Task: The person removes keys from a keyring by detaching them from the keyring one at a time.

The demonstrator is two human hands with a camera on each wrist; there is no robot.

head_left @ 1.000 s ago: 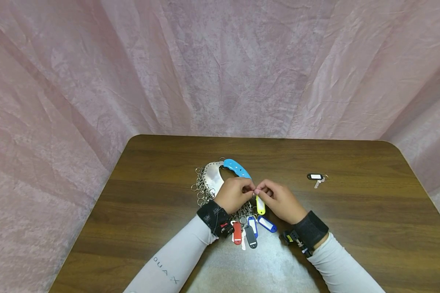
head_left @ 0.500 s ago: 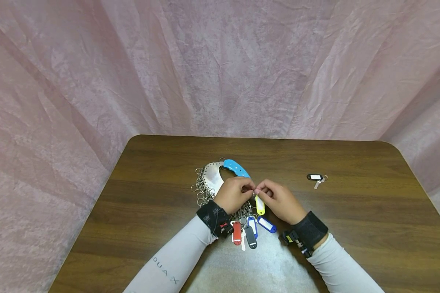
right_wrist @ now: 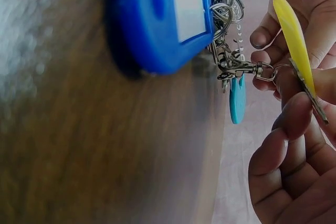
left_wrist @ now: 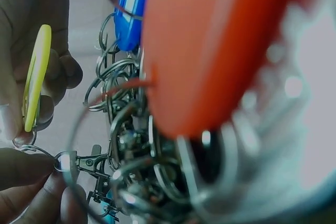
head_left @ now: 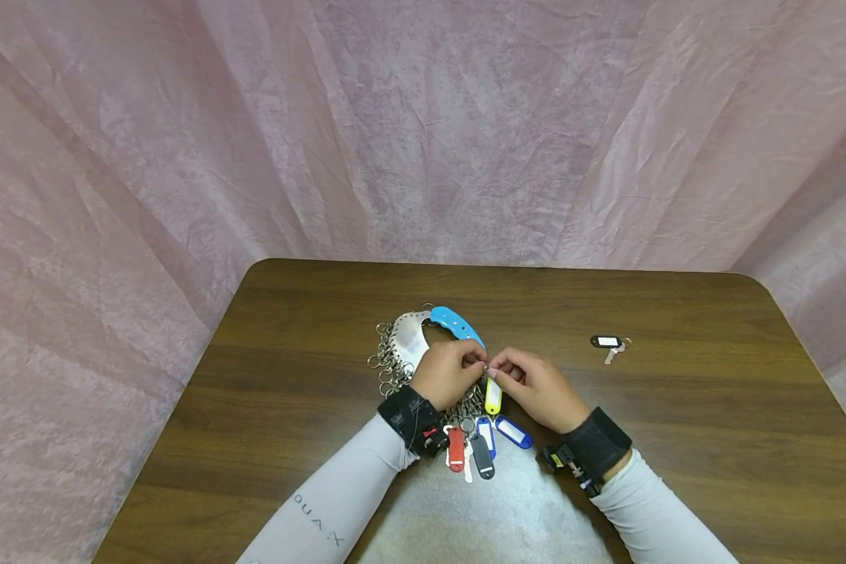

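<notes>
In the head view my left hand [head_left: 448,371] and right hand [head_left: 537,388] meet fingertip to fingertip at the right side of a silver key-holder plate [head_left: 409,341] with a blue handle [head_left: 455,322]. My left fingers pinch a small metal ring [left_wrist: 63,162] at the end of a snap hook [left_wrist: 90,163]. Pinched by its ring end in my right fingers, a yellow key tag [head_left: 493,396] points toward me. A metal key [right_wrist: 310,93] lies against that tag in the right wrist view. Thin rings link tag and hook between the fingertips.
Red [head_left: 455,450], dark grey [head_left: 482,457] and blue key tags [head_left: 513,432] lie at the holder's near side. Several bare rings [head_left: 388,368] fringe its left edge. A black key tag [head_left: 606,341] with a key rests farther right on the wooden table [head_left: 712,407].
The yellow key tag has swung slightly left, and my right fingertips have shifted a little left with it. My left hand stays almost in place.
</notes>
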